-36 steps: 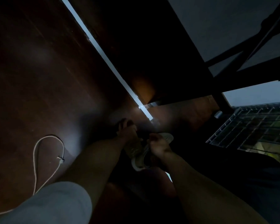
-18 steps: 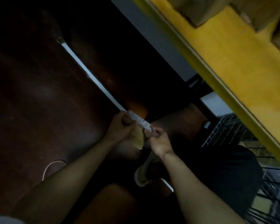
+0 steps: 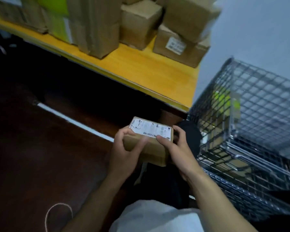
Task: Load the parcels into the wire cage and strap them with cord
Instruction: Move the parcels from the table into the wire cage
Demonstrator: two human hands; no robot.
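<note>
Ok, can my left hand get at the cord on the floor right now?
Probably not yet: the left hand and right hand both grip the parcel. Nothing covers the cord on the floor at lower left.

Table: yellow top (image 3: pixel 149 71), bare along the front edge.
On the table: brown cardboard boxes (image 3: pixel 97 25) close together; the labelled box (image 3: pixel 179 46) at the right end carries another.
Floor: dark brown (image 3: pixel 32 156).
On the floor: pale cord (image 3: pixel 59 213) in a loop; wire cage (image 3: pixel 251 118) beside the table corner.
</note>
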